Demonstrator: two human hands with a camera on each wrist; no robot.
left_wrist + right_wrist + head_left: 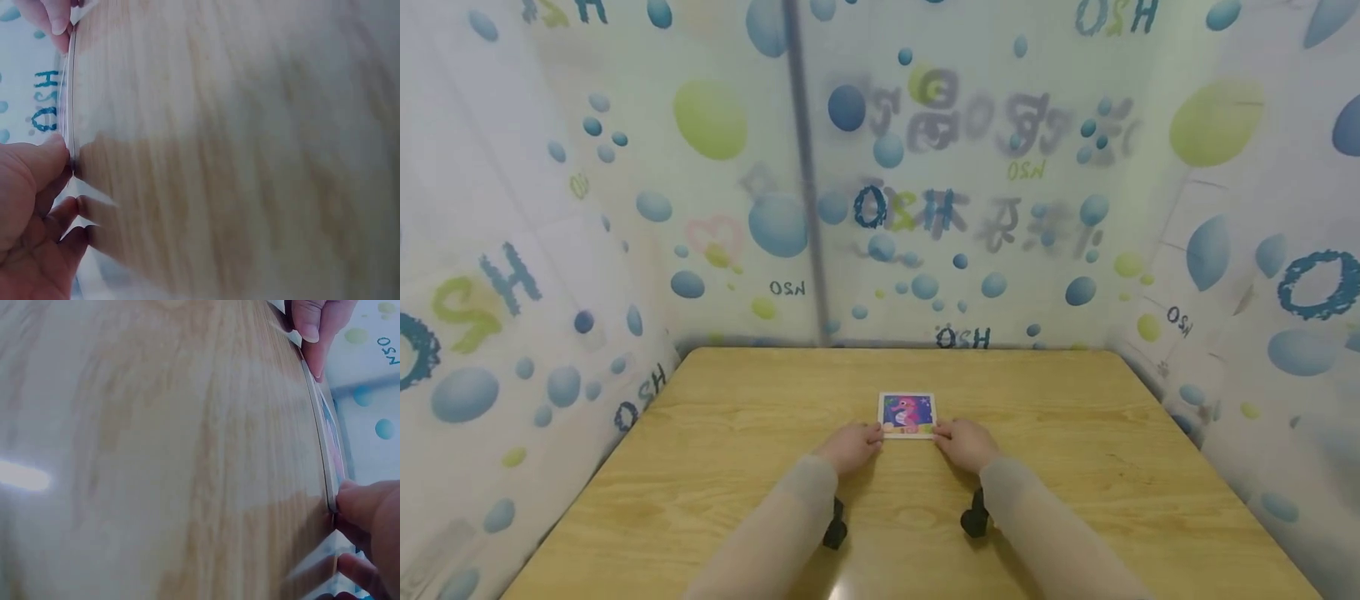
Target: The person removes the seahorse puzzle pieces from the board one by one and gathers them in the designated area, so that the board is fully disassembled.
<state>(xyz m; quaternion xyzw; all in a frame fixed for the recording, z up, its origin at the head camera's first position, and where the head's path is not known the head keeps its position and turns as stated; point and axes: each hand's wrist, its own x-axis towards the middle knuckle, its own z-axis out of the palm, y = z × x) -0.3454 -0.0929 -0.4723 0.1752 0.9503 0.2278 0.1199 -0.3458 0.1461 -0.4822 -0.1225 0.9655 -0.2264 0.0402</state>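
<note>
A small square picture with a white border and a pink seahorse on a blue ground [908, 411] lies flat on the wooden table. My left hand [852, 447] pinches its near left corner between thumb and forefinger, while the other fingers rest by the tabletop, as the left wrist view shows. At the near right corner, my right hand [966, 444] pinches the picture the same way, thumb on top. From the right wrist, the picture's thin edge [325, 444] appears low against the wood. Its underside is hidden.
The pale wooden table [737, 383] reaches back to a curtain [1030, 250] printed with blue and green drops and "H2O" lettering. Similar sheets hang at left and right. Black wrist-worn devices [976, 515] show below both sleeves.
</note>
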